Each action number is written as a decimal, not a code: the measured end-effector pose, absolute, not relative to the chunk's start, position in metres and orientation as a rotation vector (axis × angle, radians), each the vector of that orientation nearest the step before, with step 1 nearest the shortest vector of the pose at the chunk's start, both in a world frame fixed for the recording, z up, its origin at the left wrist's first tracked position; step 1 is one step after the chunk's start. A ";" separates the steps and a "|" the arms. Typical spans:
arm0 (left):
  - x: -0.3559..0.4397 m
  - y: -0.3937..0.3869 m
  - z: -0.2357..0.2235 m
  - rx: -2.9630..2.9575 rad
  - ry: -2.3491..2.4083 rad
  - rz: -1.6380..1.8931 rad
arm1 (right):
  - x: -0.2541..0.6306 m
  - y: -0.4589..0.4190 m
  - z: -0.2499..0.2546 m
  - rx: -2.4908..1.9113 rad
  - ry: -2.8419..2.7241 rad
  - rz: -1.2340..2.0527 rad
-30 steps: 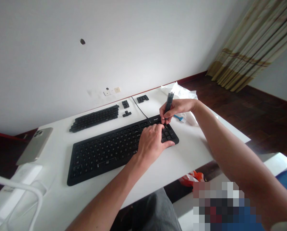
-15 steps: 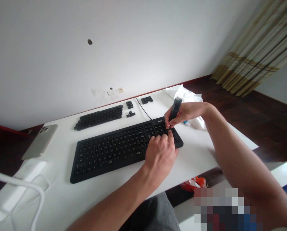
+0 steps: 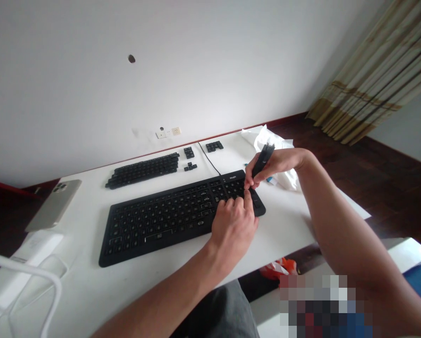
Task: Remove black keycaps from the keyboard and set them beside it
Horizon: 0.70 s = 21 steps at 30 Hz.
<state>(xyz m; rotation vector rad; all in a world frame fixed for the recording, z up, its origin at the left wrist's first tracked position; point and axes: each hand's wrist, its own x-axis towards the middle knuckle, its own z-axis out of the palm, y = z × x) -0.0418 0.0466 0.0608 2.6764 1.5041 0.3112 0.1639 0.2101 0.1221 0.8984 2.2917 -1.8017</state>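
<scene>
A black keyboard (image 3: pixel 154 216) with its keycaps off lies on the white table, bare switches showing. Over its right end, my left hand (image 3: pixel 233 225) rests with the index finger stretched out to the number pad area and the other fingers bent; I see nothing in it. My right hand (image 3: pixel 267 166) grips a dark, stick-like tool (image 3: pixel 264 159) with a ragged, brush-like upper end. This tool leans to the right. Its lower end is hidden by my fingers, close to my left fingertip at the keyboard's right side.
Behind the keyboard lie rows of loose black keycaps (image 3: pixel 143 170) and smaller keycap groups (image 3: pixel 214 146). A phone (image 3: pixel 55 204) and a white power strip (image 3: pixel 23 256) are at left. White crumpled packaging (image 3: pixel 284 143) sits behind my right hand. A cable (image 3: pixel 208 159) runs to the wall.
The tool's upper end has tilted further right in my right hand. My left hand stays at nearly the same spot on the keyboard. The whole view has shifted slightly.
</scene>
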 end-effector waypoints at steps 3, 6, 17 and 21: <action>-0.043 0.047 0.061 2.672 1.502 0.318 | 0.169 0.216 0.116 0.847 2.277 -1.860; -0.044 0.048 0.063 2.640 1.497 0.316 | 0.169 0.218 0.111 0.843 2.325 -1.910; -0.059 0.077 0.067 2.372 1.498 0.561 | 0.154 0.237 0.070 1.470 2.475 -2.582; -0.067 0.092 0.059 2.361 1.412 0.748 | 0.151 0.240 0.067 1.496 2.494 -2.721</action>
